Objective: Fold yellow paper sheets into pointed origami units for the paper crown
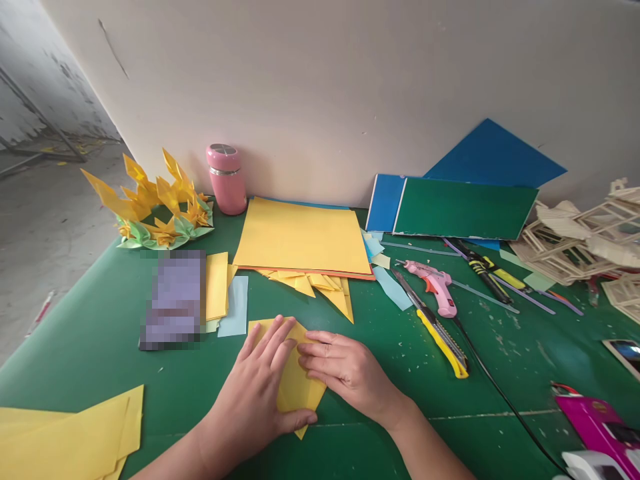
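A folded piece of yellow paper [297, 387] lies on the green tabletop [370, 447] in front of me. Spread across its left side, my left hand [257, 390] presses it flat, thumb near the lower tip. From the right, my right hand [345, 370] rests its outstretched fingers on the paper's right edge. Part of the paper is hidden under both hands. Just beyond it, folded yellow paper pieces [320, 285] stick out from under a stack of yellow sheets [305, 233].
A paper crown [163, 207], a pink flask [227, 180] and a blurred phone-shaped object [175, 300] stand or lie left. To the right are a pink glue gun [433, 283], a yellow cutter knife [443, 343], green and blue boards [465, 208] and wooden models [570, 240]. Yellow sheets [65, 437] lie front left.
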### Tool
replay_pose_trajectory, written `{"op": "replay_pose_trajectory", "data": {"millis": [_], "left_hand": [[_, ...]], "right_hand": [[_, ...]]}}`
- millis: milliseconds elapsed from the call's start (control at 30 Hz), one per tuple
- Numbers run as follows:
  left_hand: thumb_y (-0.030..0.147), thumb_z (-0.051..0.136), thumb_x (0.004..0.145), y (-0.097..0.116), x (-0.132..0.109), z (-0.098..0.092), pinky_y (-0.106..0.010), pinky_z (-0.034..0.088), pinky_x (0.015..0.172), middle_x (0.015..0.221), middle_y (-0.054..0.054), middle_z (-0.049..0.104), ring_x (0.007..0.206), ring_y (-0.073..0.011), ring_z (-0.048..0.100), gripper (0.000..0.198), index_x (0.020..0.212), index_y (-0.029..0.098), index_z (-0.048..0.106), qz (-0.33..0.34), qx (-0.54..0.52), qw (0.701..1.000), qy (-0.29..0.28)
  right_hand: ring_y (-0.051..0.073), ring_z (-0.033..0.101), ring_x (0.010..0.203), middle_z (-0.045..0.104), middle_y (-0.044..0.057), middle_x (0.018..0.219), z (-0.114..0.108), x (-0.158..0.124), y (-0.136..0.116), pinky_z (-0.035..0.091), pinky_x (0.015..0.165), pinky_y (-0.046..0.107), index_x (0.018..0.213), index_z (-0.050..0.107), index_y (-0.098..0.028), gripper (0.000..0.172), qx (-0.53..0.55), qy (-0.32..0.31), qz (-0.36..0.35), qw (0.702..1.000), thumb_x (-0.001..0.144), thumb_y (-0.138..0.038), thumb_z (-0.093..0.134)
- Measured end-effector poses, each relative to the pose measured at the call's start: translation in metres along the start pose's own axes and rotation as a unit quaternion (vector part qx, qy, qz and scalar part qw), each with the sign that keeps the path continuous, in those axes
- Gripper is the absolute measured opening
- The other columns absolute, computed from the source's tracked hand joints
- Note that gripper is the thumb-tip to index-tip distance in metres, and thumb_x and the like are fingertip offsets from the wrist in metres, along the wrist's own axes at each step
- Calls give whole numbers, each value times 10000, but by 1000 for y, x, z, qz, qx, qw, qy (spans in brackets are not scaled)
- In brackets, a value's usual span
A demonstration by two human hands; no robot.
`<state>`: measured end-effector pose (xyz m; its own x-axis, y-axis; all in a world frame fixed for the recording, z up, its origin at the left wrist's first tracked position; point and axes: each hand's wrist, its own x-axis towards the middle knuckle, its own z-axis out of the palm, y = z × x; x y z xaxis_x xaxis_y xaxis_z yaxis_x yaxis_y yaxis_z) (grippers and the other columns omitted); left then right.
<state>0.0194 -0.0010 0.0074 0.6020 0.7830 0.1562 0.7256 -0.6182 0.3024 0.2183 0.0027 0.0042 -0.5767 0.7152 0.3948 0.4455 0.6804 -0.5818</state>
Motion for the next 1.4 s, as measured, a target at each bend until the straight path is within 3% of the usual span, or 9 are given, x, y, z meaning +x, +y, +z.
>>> {"op": "replay_pose_trajectory", "data": {"millis": [567,867,1200,1400], "left_hand": [[601,730,586,-2,-3,6,-542,344,1077,1368,-232,489,1279,-378,445,817,1197,110,499,-3,15,1000,21],[632,712,597,-3,-3,8,-528,340,1081,1322,-190,544,1282,-378,440,861,1260,133,479,3,6,1000,25],[619,700,619,-2,0,2,-488,290,1109,1385,-142,500,1309,-355,408,908,1354,158,431,0,23,1000,-12],[625,680,645,-3,-1,3,-494,278,1113,1422,-149,458,1322,-359,389,910,1369,143,414,13,20,1000,-4]], "right_hand": [[211,605,1125,712,65,1090,0,-1,1,521,971,359,1027,715,-162,263,9,1,6,1000,958,-222,469],[197,612,1117,713,56,1088,-1,0,1,508,991,350,1035,712,-177,269,13,1,3,1000,966,-231,458],[204,607,1126,711,54,1092,1,0,1,526,959,350,1037,713,-193,253,15,10,4,1000,957,-229,476],[200,610,1116,712,52,1085,1,1,0,509,980,358,1025,710,-194,243,18,6,4,1000,954,-208,478]]}}
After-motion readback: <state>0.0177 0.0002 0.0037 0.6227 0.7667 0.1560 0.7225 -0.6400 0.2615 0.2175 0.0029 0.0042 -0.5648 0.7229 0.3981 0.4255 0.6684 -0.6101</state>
